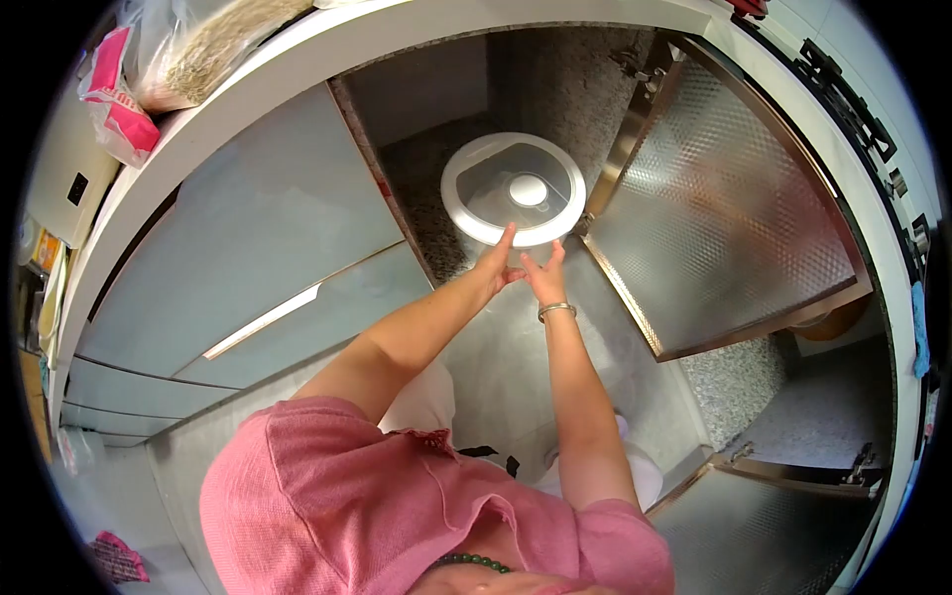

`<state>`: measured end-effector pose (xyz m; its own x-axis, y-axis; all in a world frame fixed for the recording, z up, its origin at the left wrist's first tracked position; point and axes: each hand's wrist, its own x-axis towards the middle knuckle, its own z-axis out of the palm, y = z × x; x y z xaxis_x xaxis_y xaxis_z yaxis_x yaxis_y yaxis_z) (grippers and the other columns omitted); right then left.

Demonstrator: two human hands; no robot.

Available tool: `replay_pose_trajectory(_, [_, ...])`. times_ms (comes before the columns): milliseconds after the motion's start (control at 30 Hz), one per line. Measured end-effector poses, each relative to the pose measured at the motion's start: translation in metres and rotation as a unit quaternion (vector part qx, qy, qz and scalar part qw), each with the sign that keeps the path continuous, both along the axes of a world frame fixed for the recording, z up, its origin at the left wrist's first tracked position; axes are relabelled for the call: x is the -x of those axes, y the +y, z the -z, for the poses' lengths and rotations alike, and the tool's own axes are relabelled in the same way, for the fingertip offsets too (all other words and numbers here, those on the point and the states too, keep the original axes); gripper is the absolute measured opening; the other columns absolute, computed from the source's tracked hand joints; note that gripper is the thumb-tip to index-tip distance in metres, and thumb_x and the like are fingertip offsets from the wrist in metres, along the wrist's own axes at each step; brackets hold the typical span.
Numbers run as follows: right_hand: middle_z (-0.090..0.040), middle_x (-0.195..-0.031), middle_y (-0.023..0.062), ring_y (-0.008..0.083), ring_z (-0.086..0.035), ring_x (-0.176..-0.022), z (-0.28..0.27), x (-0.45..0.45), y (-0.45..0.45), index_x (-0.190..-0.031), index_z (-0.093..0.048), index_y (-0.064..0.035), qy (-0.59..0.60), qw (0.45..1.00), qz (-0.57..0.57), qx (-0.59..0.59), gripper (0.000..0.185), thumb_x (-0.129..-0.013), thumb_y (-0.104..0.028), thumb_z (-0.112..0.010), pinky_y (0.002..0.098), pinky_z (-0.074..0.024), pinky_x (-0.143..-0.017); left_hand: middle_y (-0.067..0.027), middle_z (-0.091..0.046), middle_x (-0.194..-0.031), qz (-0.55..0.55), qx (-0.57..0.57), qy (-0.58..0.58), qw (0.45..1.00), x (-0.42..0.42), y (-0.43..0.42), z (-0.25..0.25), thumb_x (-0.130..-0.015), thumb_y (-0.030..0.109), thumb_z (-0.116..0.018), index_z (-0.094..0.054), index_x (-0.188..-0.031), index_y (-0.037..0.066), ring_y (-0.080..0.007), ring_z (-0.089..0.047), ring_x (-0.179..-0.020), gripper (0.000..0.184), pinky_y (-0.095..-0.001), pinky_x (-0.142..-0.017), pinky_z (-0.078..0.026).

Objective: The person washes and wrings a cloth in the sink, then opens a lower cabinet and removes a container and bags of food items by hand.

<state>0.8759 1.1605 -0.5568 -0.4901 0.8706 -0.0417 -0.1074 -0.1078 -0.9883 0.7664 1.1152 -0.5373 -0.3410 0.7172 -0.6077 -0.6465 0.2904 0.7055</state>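
A round container with a clear lid (486, 193), white rim and white central knob sits at the opening of a cabinet. My left hand (494, 266) grips its near side, the thumb lying against the rim. Close beside it, my right hand (544, 276), with a bangle on the wrist, holds the same near edge with its fingertips at the rim. The container's body and underside are mostly hidden beneath the lid and behind my hands.
An open textured cabinet door (729, 203) stands to the right, another open door (769, 526) lower right. Closed grey-blue drawer fronts (238, 238) are at left. Bagged goods (203, 55) sit on the counter, upper left. A gas stove (843, 94) is at upper right.
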Motion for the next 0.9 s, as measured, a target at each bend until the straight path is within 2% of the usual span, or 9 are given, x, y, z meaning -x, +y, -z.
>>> replay_pose_trajectory(100, [-0.028, -0.136, 0.0154, 0.0256, -0.045, -0.111, -0.013, -0.006, -0.004, -0.138, -0.008, -0.0076, -0.018, 1.0, -0.02, 0.014, 0.081, -0.079, -0.018, -0.062, 0.0363, -0.0456, -0.081, -0.0154, -0.026, -0.138, -0.03, -0.052, -0.02, 0.998, 0.005, 0.009, 0.012, -0.08, 0.056, -0.053, -0.03, -0.132, 0.004, -0.0327, -0.054, -0.092, 0.077, -0.0268, -0.058, -0.049])
replay_pose_trajectory(200, [-0.034, -0.13, 0.0141, 0.0193, -0.05, -0.103, -0.029, -0.012, -0.007, -0.137, -0.015, -0.0009, -0.021, 0.998, -0.024, 0.051, 0.078, -0.078, -0.013, -0.065, 0.0273, -0.0462, -0.078, -0.0167, -0.03, -0.135, -0.085, -0.042, -0.029, 0.995, 0.004, 0.013, 0.002, -0.08, 0.049, -0.057, -0.034, -0.129, 0.002, -0.0327, -0.054, -0.09, 0.071, -0.0274, -0.057, -0.05])
replay_pose_trajectory(333, [-0.035, -0.131, 0.0122, 0.0165, -0.051, -0.098, -0.014, -0.009, -0.008, -0.138, -0.018, -0.001, -0.022, 0.996, -0.064, 0.051, 0.078, -0.078, -0.016, -0.065, 0.0267, -0.0458, -0.078, -0.0197, -0.036, -0.13, -0.156, 0.017, 0.018, 0.988, 0.027, 0.013, -0.011, -0.08, 0.043, -0.06, -0.039, -0.123, -0.003, -0.0329, -0.054, -0.088, 0.066, -0.0304, -0.055, -0.052])
replay_pose_trajectory(400, [-0.028, -0.141, 0.0116, 0.022, -0.037, -0.122, -0.004, -0.004, -0.014, -0.139, -0.019, -0.0078, -0.08, 0.983, -0.155, 0.06, 0.073, -0.081, -0.021, -0.062, 0.034, -0.0427, -0.086, -0.0203, -0.035, -0.13, -0.182, 0.02, 0.038, 0.982, 0.047, 0.01, -0.015, -0.08, 0.043, -0.06, -0.038, -0.123, -0.005, -0.0334, -0.053, -0.088, 0.068, -0.0311, -0.055, -0.052])
replay_pose_trajectory(467, [-0.027, -0.141, 0.0125, 0.0225, -0.037, -0.123, 0.011, 0.002, -0.021, -0.139, -0.02, -0.0076, -0.082, 0.98, -0.174, 0.049, 0.072, -0.081, -0.021, -0.061, 0.0335, -0.0423, -0.086, -0.0219, -0.032, -0.133, -0.222, 0.022, 0.049, 0.974, 0.056, 0.003, -0.017, -0.077, 0.046, -0.062, -0.034, -0.126, -0.007, -0.0334, -0.053, -0.087, 0.077, -0.0312, -0.056, -0.053])
replay_pose_trajectory(567, [-0.028, -0.141, 0.014, 0.0236, -0.036, -0.124, 0.016, 0.007, -0.03, -0.137, -0.025, -0.0054, -0.093, 0.974, -0.203, 0.045, 0.068, -0.082, -0.022, -0.061, 0.0327, -0.0415, -0.088, -0.0209, -0.027, -0.136, -0.169, 0.027, 0.059, 0.983, 0.048, -0.006, -0.03, -0.074, 0.05, -0.065, -0.029, -0.13, -0.006, -0.0353, -0.051, -0.095, 0.087, -0.032, -0.058, -0.053])
replay_pose_trajectory(600, [-0.03, -0.14, 0.0143, 0.0226, -0.037, -0.123, 0.014, 0.006, -0.031, -0.136, -0.027, -0.0044, -0.12, 0.969, -0.213, 0.04, 0.066, -0.082, -0.022, -0.061, 0.0325, -0.0417, -0.087, -0.0179, -0.017, -0.142, -0.09, 0.001, 0.05, 0.995, 0.05, -0.009, -0.025, -0.07, 0.058, -0.064, -0.023, -0.135, 0.0, -0.0389, -0.044, -0.108, 0.096, -0.034, -0.064, -0.052])
replay_pose_trajectory(733, [-0.045, -0.128, 0.0142, 0.0195, -0.047, -0.112, 0.012, 0.001, -0.033, -0.129, -0.037, -0.001, -0.171, 0.969, -0.175, 0.043, 0.057, -0.082, -0.022, -0.061, 0.031, -0.0426, -0.085, -0.0086, -0.003, -0.147, -0.006, -0.006, -0.011, 1.0, 0.033, 0.002, -0.014, -0.069, 0.067, -0.057, -0.018, -0.14, 0.015, -0.0416, -0.03, -0.122, 0.096, -0.034, -0.076, -0.049])
replay_pose_trajectory(900, [-0.056, -0.113, 0.0121, 0.0176, -0.054, -0.1, 0.018, -0.014, -0.024, -0.121, -0.046, 0.0, -0.178, 0.972, -0.155, -0.017, 0.049, -0.081, -0.022, -0.061, 0.0286, -0.0435, -0.083, -0.016, -0.011, -0.144, -0.067, -0.039, -0.036, 0.996, 0.026, 0.016, -0.012, -0.072, 0.058, -0.062, -0.019, -0.138, 0.014, -0.0398, -0.031, -0.122, 0.091, -0.0375, -0.083, -0.049])
